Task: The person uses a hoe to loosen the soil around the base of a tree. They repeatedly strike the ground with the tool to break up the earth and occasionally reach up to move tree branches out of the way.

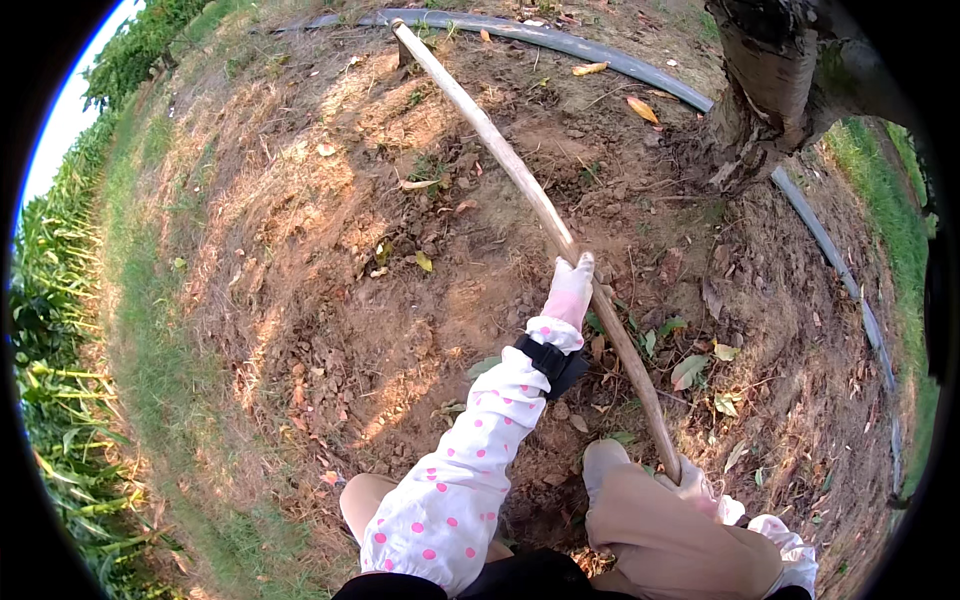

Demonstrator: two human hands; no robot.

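A hoe with a long wooden handle [517,169] slants from the upper left down to my right leg. Its dark blade [405,56] rests at the soil far ahead, beside a pipe. My left hand [571,289], in a pale pink and white glove, grips the handle near its middle. That arm wears a white sleeve [465,457] with pink dots and a black strap [551,360] at the wrist. Close to the handle's near end, my right hand [694,484], also gloved, is closed around the wood. Part of it is hidden behind my trouser leg [660,525].
A tree trunk [765,97] stands at the upper right. The grey pipe [592,54] curves along the ground behind it and down the right side. Loose brown soil [480,300] with fallen leaves lies before me. Grass [157,375] and tall green crop plants [60,315] line the left.
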